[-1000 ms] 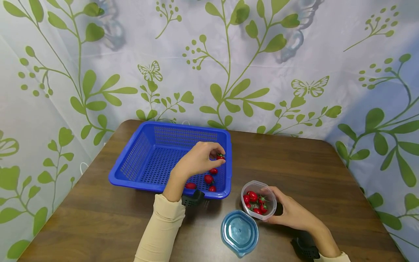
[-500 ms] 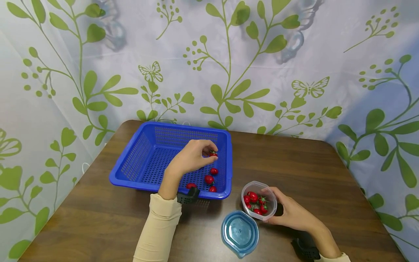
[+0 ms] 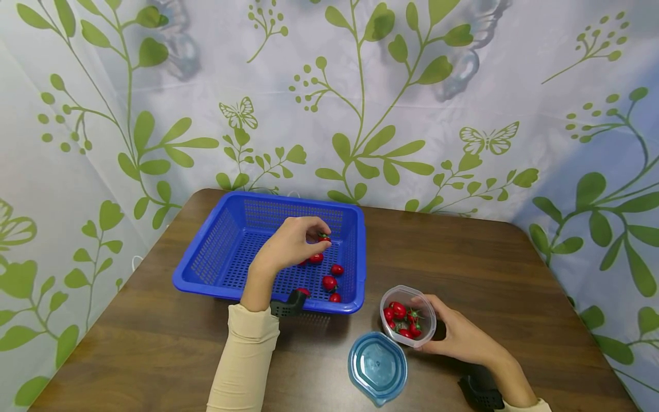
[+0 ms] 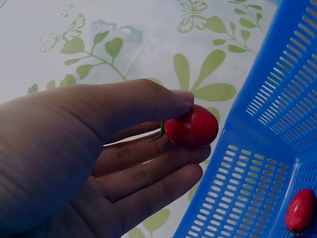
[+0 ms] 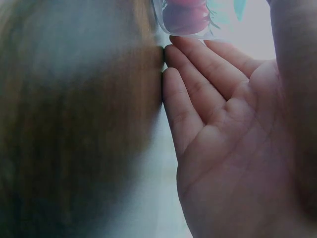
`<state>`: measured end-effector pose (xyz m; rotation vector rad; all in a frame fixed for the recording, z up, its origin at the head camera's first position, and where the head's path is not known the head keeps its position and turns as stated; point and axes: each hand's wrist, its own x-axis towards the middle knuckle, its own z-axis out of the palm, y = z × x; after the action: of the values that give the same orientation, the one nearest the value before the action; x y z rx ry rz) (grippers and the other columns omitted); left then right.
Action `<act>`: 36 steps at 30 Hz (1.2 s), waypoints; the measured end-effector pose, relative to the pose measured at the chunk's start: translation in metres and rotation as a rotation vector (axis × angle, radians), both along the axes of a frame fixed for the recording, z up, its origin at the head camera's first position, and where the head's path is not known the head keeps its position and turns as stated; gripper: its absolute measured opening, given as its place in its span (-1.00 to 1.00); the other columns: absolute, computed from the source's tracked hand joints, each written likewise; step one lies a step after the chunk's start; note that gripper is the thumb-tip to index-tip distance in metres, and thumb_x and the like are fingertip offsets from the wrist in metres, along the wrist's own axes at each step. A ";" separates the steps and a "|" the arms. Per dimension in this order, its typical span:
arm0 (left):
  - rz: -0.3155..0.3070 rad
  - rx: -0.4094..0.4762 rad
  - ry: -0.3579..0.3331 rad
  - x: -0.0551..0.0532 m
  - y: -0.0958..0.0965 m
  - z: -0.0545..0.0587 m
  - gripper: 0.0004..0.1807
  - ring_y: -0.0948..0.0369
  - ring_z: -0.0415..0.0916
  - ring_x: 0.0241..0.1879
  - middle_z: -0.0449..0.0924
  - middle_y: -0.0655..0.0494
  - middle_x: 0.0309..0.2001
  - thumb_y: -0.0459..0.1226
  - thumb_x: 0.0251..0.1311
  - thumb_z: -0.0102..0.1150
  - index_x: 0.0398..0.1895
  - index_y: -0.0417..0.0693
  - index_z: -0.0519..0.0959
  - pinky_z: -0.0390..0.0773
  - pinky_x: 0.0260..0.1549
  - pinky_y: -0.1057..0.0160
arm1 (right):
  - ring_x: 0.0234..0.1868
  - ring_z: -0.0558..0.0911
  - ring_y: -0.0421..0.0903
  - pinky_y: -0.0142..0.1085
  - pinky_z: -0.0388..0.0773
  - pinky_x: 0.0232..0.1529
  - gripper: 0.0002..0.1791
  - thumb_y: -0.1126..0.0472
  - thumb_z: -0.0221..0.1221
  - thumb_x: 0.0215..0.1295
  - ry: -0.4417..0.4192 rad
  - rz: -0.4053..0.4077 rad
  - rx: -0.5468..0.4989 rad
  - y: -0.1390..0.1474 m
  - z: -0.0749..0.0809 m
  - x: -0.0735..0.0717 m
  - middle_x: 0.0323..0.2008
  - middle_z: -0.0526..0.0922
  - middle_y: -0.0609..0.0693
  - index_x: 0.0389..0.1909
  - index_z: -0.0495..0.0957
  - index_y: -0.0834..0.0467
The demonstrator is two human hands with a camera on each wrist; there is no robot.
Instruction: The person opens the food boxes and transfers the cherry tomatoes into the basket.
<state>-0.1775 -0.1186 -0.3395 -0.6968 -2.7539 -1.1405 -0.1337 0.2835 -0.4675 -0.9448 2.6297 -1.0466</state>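
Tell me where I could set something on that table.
Bare table lies right of the blue basket, behind the clear container, and left of the left sleeve. It's crowded around the lid, container and right hand, and in the basket's right half: tomatoes, the left hand above.

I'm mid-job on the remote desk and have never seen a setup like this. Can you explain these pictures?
There's no machine: these are a person's two bare hands. The wide picture comes from a camera on the head, looking forward and down; the two close ones come from a camera on each wrist. On the table are a blue basket with tomatoes, a clear tub with more tomatoes, and a blue lid. The left hand pinches one tomato; the right hand holds the tub.
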 end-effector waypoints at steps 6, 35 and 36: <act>0.005 -0.002 -0.006 -0.001 -0.003 -0.001 -0.78 0.18 0.72 -0.16 0.76 0.06 -0.17 -0.29 0.26 0.39 -0.07 -0.15 0.68 0.67 -0.10 0.14 | 0.30 0.55 -0.20 -0.38 0.48 0.27 -0.09 -0.20 0.52 0.07 -0.003 0.001 0.000 0.001 -0.001 0.000 0.32 0.54 -0.22 0.41 0.32 -0.10; 0.000 0.009 -0.028 0.000 0.005 0.003 -0.74 0.14 0.70 -0.15 0.75 0.00 -0.17 -0.27 0.29 0.37 -0.04 -0.22 0.67 0.68 -0.05 0.11 | 0.30 0.55 -0.20 -0.40 0.47 0.28 -0.08 -0.19 0.53 0.06 -0.001 -0.006 -0.001 0.000 0.000 0.001 0.31 0.54 -0.22 0.40 0.33 -0.07; -0.004 0.014 -0.026 0.000 0.006 0.003 -0.74 0.13 0.70 -0.15 0.75 0.00 -0.16 -0.27 0.29 0.38 -0.03 -0.22 0.67 0.68 -0.04 0.09 | 0.30 0.55 -0.20 -0.39 0.47 0.28 -0.08 -0.19 0.53 0.06 -0.001 -0.007 -0.001 0.000 0.000 0.001 0.31 0.54 -0.22 0.40 0.33 -0.07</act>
<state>-0.1772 -0.1121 -0.3365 -0.6913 -2.7642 -1.1765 -0.1326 0.2834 -0.4677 -0.9357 2.6337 -1.0498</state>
